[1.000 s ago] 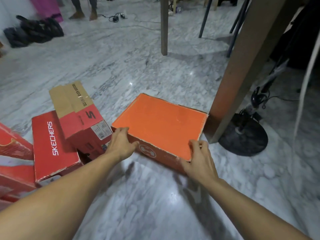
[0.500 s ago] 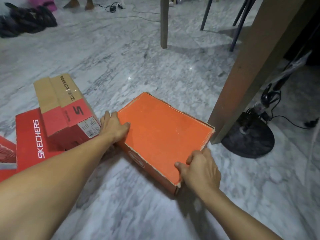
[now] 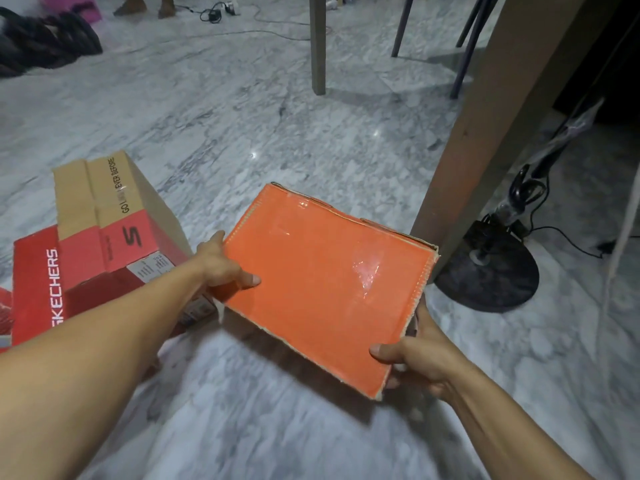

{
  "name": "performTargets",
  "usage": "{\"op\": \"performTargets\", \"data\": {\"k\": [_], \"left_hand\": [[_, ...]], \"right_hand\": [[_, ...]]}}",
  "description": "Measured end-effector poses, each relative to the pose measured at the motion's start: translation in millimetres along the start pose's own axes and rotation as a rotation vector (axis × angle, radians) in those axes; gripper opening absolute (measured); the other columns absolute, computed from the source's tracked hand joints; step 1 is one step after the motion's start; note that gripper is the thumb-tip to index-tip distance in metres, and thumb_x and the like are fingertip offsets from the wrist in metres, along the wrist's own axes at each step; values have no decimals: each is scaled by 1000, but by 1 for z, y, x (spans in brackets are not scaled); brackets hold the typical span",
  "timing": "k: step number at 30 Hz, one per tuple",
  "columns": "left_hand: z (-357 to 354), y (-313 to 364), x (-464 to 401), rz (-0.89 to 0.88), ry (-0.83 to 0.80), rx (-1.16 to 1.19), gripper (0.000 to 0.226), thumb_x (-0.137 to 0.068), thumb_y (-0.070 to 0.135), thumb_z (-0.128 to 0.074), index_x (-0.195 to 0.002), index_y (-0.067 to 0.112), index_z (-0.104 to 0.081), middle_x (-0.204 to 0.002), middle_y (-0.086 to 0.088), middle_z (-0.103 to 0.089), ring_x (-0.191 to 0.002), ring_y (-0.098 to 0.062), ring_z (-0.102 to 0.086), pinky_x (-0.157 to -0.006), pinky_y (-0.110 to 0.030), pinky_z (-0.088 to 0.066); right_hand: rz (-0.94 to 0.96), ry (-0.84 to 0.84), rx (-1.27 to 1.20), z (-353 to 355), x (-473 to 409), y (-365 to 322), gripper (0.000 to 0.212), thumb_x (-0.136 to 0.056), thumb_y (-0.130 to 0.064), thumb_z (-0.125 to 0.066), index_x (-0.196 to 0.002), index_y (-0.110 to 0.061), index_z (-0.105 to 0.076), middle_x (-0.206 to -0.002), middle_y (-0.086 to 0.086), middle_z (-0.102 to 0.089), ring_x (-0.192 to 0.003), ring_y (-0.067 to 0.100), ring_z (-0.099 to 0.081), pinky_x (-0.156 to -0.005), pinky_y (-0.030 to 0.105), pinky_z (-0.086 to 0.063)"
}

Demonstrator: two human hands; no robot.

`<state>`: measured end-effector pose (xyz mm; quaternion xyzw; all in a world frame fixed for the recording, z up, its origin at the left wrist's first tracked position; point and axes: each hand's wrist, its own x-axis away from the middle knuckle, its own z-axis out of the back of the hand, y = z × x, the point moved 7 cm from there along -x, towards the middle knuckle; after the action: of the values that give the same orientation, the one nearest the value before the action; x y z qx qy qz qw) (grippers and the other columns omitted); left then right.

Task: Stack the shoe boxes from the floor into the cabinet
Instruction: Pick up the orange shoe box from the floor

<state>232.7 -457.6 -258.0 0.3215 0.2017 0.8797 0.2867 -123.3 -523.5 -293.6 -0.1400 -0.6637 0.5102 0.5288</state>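
Both hands are gripping the orange shoe box [image 3: 322, 282] in the head view, and I am holding it tilted above the marble floor [image 3: 242, 133]. Left hand [image 3: 221, 263] is clamping the box's left edge, thumb lying on the orange lid and the other fingers curled out of sight beneath. Right hand [image 3: 420, 358] is clasping the near right corner, thumb pressing on the lid, fingers wrapping under the side. I am keeping the box's far right corner just beside the brown wooden leg [image 3: 485, 133], though I cannot tell whether they are touching.

Left of the orange box, the tan-and-red Skechers box [image 3: 114, 216] is resting at a slant on the flat red Skechers box [image 3: 38, 285], both on the floor and partly hidden by my left forearm. Right of the orange box, past the wooden leg, a black round stand base [image 3: 491, 275] is sitting with a black cable [image 3: 568, 242] trailing from it. Far beyond the orange box, a dark heap of bags [image 3: 45, 39] is lying on the floor, and someone's feet [image 3: 145, 6] are standing near it.
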Motion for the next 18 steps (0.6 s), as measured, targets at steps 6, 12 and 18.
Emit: {"op": "performTargets", "data": {"k": [6,12,18], "left_hand": [[12,-2,46,15,-92,364,95,-35,84,-71,-81,2,-55,-64,-21,-50,-49,-12,-52,-49,-23,-42],[13,-12,74,116,-175,603,123,-38,105,-30,-109,10,-63,-102,-20,-61,-87,-33,-56,-74,-41,-42],[12,-27,107,267,-244,532,122,-29,108,-12,-90,13,-58,-91,-19,-56,-71,-25,-48,-64,-33,-34]], "right_hand": [[327,-25,119,20,30,0,124,-68,21,-71,-151,-44,-7,-114,-42,-57,-106,-11,-59,-79,21,-57],[398,107,81,49,45,-21,87,-76,22,-63,-143,-27,-37,-129,-8,-58,-107,-6,-61,-75,18,-54],[-115,194,-225,78,47,-34,66,-82,-76,-42,-80,-13,-60,-78,10,-67,-71,33,-68,-60,57,-56]]}}
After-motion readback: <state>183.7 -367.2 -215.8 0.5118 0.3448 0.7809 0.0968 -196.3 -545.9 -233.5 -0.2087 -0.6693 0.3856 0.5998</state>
